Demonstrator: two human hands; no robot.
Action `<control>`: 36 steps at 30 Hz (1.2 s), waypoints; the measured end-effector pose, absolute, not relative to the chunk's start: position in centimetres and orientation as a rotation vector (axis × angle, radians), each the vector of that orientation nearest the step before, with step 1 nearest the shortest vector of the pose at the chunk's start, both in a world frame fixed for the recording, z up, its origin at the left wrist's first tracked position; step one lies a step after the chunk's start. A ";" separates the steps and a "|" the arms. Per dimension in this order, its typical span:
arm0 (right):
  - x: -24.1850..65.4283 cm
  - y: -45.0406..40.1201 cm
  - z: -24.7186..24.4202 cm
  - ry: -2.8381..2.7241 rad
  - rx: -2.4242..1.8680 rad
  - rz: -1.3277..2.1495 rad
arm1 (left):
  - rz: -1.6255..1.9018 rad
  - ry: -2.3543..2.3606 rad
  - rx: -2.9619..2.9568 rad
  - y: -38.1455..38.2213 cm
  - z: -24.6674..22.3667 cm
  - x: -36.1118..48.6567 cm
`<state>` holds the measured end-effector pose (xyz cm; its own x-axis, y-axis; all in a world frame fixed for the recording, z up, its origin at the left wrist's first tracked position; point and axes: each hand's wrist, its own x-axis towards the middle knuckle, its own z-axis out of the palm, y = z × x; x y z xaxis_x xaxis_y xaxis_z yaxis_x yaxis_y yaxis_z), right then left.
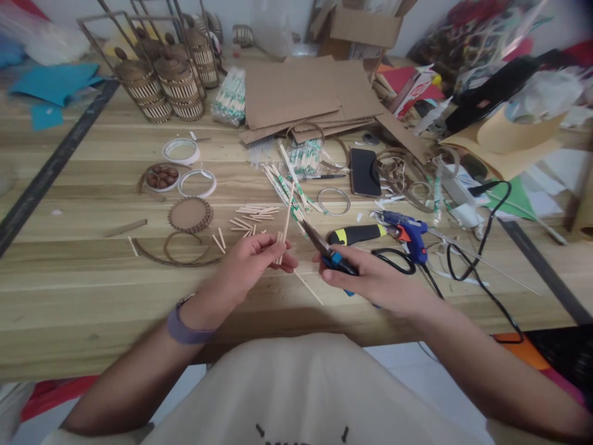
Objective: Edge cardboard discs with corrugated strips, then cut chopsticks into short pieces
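Note:
My left hand (pixel 252 262) is closed, pinching a thin wooden chopstick (pixel 290 210) that points up and away, with shorter stick pieces against it. My right hand (pixel 375 278) grips blue-and-black-handled shears (pixel 340 261), their dark blades pointing to the upper left, just right of the stick and apart from it. Another thin stick (pixel 309 288) lies below, between my hands. Cut stick pieces (pixel 254 213) are scattered beyond my left hand. Wrapped chopsticks (pixel 285 188) with green print lie behind them. A cardboard disc edged with short pieces (pixel 191 214) is on the left.
A blue glue gun (pixel 412 235) with a black cable and a yellow-black handled tool (pixel 356 235) lie right of my hands. A phone (pixel 365 172) and cardboard sheets (pixel 291 93) are farther back. Stick-sided lanterns (pixel 180 86) stand back left, near tape rolls (pixel 180 151).

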<state>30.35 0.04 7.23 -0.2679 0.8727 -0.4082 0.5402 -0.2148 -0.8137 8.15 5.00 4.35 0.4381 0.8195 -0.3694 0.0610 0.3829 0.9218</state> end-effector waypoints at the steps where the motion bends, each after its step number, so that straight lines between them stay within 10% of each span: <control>1: 30.9 0.0 7.5 -1.714 -1.657 1.581 | 0.586 1.015 1.102 5.0 4.4 8.0; 36: 29.4 2.8 7.8 -1.496 -1.605 2.038 | 0.343 0.807 1.158 5.9 5.0 8.6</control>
<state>29.37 2.84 7.75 -0.4181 0.6322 -0.6523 0.4328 -0.4927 -0.7549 8.60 5.87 5.03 0.6783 0.6253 -0.3859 0.1565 0.3902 0.9074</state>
